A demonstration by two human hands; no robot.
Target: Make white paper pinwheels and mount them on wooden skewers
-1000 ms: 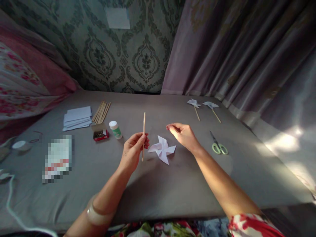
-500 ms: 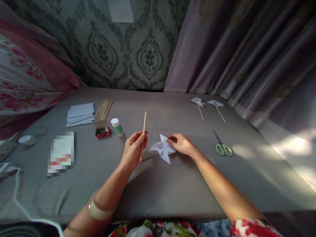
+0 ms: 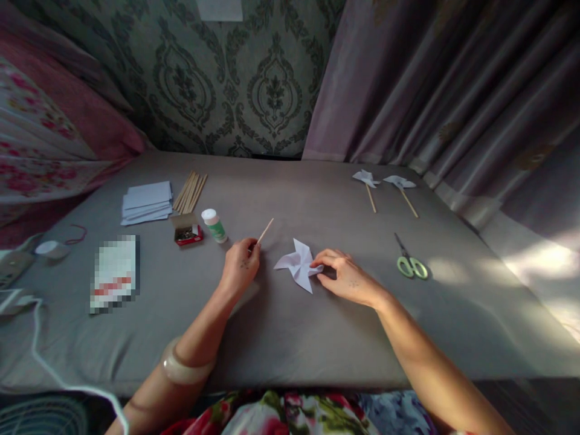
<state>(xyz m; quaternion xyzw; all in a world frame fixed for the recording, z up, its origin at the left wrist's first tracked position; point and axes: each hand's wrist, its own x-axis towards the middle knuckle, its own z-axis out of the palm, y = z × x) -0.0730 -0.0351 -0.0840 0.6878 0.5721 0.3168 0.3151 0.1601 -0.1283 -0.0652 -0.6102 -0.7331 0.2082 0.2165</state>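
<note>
A thin wooden stick [image 3: 266, 230] juts up and to the right out of my left hand [image 3: 241, 263], whose fingers are closed around it. To the right of that hand, a white paper pinwheel [image 3: 301, 264] lies on the grey cloth, its blades folded toward the centre. My right hand [image 3: 347, 277] pinches the pinwheel's right blade between thumb and fingers. Left of my left hand stands a white and green bottle [image 3: 214, 226], beside a small red open box [image 3: 188, 234] of tiny metal pieces.
Stacked white paper [image 3: 147, 202] and several wooden sticks [image 3: 190, 192] lie at the back left. Two pinwheels on sticks, one a left pinwheel [image 3: 367, 179], rest at the back right. Green-handled scissors [image 3: 411, 266] lie at right. A white cable [image 3: 67, 386] runs along the left.
The stick has gone from nearly upright to leaning right as my left hand turned and dipped slightly. My right hand has shifted from the pinwheel's upper blade to its right blade.
</note>
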